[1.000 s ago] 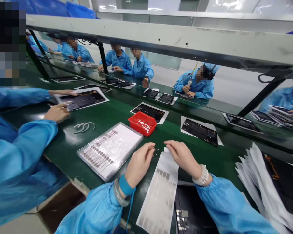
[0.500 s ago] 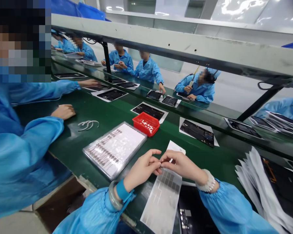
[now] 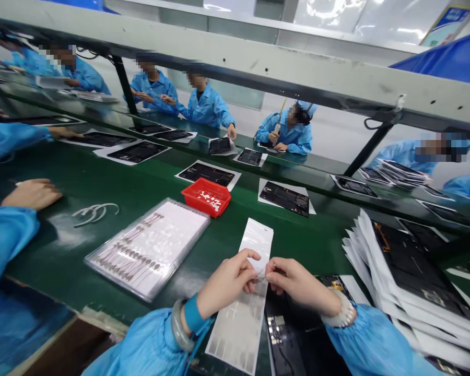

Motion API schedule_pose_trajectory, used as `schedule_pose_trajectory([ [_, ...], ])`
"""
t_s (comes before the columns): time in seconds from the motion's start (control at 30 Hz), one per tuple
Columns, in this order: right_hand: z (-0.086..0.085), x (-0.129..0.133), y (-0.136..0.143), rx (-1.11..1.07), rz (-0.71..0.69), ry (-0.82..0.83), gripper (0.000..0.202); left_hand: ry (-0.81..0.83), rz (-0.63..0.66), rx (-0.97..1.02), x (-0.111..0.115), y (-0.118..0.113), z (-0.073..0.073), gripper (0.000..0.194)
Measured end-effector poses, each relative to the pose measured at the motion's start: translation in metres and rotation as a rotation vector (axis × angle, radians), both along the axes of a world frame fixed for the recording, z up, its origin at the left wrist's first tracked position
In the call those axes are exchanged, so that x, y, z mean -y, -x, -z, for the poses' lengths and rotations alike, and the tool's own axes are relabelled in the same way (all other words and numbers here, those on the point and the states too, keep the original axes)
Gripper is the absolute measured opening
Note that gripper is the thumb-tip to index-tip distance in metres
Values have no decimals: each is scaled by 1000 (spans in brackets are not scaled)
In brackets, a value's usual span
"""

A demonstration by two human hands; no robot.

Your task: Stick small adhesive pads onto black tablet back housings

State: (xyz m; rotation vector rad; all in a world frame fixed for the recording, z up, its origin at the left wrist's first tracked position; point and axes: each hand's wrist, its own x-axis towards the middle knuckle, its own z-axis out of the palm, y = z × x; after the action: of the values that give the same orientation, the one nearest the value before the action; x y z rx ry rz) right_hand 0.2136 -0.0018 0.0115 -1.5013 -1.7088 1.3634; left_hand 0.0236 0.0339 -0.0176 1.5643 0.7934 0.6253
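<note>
Clear tray (image 3: 168, 237): flat on the green bench (image 3: 203, 237), its near corner close to the front edge; the red bin (image 3: 196, 201) stands just beyond its far corner.
Gap: a band of benchtop between the tray's right edge and my sheet.
Left hand (image 3: 230, 278): fingertips pinched on a thin piece (image 3: 261, 274), too small to identify.
Sheet (image 3: 256, 240): lengthwise beneath my fingers.
Right hand (image 3: 297, 284): pinching the same piece, above the black panel (image 3: 297, 339).
Stack (image 3: 419, 277): fanned edges crowding my right sleeve.
</note>
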Motion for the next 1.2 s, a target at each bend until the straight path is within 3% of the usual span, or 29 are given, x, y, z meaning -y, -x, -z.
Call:
schedule_pose_trajectory([
  [0.1,0,20,-12,-68,145,-28,26,-143,-9,-67,2,-1,-5,15],
  [0.23,-7,47,-26,-100,231,-34,30,-420,50,-115,16,-9,-9,27],
  [0.43,-2,76,-31,-198,334,7,38,-715,114,-28,51,-36,1,21],
  [0.5,3,83,-31,-249,372,23,40,-716,114,-12,56,-43,4,17],
  [0.63,13,95,-35,-351,435,42,42,-502,136,-21,56,-53,2,18],
  [0.7,17,101,-38,-384,479,58,45,-554,126,-36,56,-54,2,18],
  [0.77,21,106,-39,-414,528,89,47,-814,88,-45,57,-55,2,21],
  [0.87,31,113,-35,-445,609,148,48,-1334,52,-61,61,-56,2,28],
  [0.97,40,122,-26,-463,684,184,49,-1597,108,-37,68,-58,0,34],
  [1.1,40,141,-33,-501,723,172,47,-1597,226,20,73,-61,0,38],
  [1.2,29,161,-67,-199,805,-87,37,-1476,290,4,68,-59,5,39],
])
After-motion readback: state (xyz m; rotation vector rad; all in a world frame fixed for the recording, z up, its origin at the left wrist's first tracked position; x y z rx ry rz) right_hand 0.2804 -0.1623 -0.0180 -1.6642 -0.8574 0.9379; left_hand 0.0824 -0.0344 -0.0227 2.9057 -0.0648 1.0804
